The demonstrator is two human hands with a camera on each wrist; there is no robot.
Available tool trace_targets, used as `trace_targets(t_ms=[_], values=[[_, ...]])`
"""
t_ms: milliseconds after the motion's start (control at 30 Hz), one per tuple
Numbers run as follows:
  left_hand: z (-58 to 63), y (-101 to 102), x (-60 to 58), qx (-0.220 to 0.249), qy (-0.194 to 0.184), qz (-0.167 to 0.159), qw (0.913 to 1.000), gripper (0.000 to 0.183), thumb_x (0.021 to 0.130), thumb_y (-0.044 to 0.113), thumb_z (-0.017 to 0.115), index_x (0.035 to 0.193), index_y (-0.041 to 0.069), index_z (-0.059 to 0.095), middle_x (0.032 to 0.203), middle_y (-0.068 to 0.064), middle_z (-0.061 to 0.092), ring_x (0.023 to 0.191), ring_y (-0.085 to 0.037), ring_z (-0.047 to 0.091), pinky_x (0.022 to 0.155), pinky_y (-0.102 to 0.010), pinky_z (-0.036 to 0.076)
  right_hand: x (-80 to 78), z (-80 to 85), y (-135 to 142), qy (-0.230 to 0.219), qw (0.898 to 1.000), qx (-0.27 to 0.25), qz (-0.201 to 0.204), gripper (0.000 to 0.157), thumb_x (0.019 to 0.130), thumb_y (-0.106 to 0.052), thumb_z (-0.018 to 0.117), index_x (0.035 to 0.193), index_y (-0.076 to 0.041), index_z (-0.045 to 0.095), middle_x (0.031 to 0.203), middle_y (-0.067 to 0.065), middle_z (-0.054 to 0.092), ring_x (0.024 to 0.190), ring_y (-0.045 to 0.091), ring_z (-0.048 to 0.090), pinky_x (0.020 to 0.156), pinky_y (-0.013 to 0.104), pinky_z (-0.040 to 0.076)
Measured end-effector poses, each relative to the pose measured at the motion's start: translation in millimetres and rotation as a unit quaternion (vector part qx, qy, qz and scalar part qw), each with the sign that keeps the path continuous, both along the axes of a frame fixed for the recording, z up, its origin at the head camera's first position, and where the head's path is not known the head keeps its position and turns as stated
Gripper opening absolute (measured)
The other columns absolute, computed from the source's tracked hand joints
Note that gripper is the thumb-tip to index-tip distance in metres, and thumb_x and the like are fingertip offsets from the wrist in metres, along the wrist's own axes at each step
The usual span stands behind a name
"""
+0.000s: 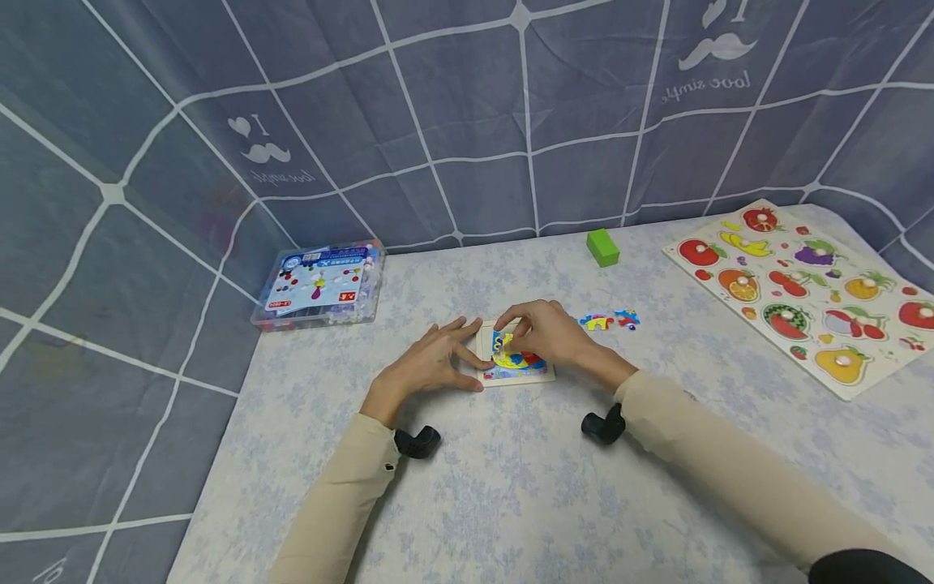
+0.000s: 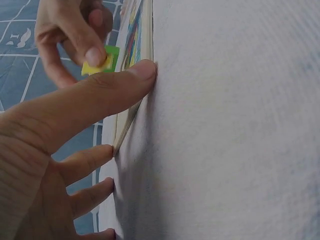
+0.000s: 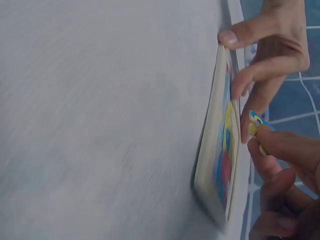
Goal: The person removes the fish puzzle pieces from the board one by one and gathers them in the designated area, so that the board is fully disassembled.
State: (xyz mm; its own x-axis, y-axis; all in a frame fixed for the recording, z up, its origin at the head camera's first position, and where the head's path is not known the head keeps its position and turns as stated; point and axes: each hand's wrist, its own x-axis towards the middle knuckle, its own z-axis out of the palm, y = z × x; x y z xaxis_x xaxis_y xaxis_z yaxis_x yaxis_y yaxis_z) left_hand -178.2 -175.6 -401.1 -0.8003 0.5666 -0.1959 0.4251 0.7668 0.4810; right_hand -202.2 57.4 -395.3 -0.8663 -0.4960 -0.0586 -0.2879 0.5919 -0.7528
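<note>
A small wooden jigsaw board (image 1: 520, 380) with a pale frame and a colourful, partly filled picture lies on the table. My left hand (image 1: 438, 357) steadies its left side with spread fingers: the thumb touches the near edge and the index finger reaches onto the picture. Above the board, my right hand (image 1: 549, 332) pinches a yellow and blue puzzle piece (image 3: 256, 121) between thumb and fingertip. That piece (image 2: 97, 66) also shows in the left wrist view, tilted off the board. Two loose puzzle pieces (image 1: 598, 322) lie just beyond the right hand.
A clear plastic box (image 1: 317, 284) with a printed label stands at the back left. At the back, a green block (image 1: 602, 247) sits near the cloth wall (image 1: 481, 195). A fruit puzzle board (image 1: 803, 292) covers the table's right side.
</note>
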Motion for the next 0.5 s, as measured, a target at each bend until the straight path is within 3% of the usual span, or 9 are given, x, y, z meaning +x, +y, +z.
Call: trace_targets(t_ms=[133, 233, 500], values=[[-1.1, 1, 0.2, -0.006, 0.000, 0.002, 1.0000, 0.038, 0.078, 0.037, 0.083, 0.113, 0.026, 0.076, 0.159, -0.005, 0.028, 0.150, -0.029, 0.013, 0.116, -0.062, 0.006, 1.7, -1.4, 17, 0.008, 1.000, -0.010, 0.005, 0.023, 0.085, -0.013, 0.076, 0.108, -0.015, 0.078, 0.077, -0.006, 0.072, 0.077, 0.016, 0.063, 0.086, 0.042, 0.045], [-0.7, 1, 0.3, -0.008, 0.002, 0.004, 1.0000, 0.039, 0.077, 0.036, 0.084, 0.114, 0.026, 0.075, 0.159, -0.004, 0.028, 0.150, -0.029, 0.012, 0.117, -0.062, 0.006, 2.7, -3.1, 30, 0.012, 1.000, -0.021, -0.002, 0.022, 0.084, -0.010, 0.076, 0.106, -0.013, 0.079, 0.081, -0.004, 0.074, 0.065, 0.015, 0.057, 0.061, 0.032, 0.041], [1.1, 0, 0.6, -0.005, 0.003, 0.008, 1.0000, 0.040, 0.076, 0.035, 0.085, 0.114, 0.025, 0.075, 0.159, -0.005, 0.028, 0.150, -0.028, 0.012, 0.117, -0.061, 0.005, 6.2, -7.4, 57, 0.000, 0.999, -0.017, -0.028, 0.022, 0.083, -0.013, 0.078, 0.105, -0.014, 0.079, 0.088, -0.001, 0.074, 0.063, 0.015, 0.045, 0.053, 0.024, 0.030]])
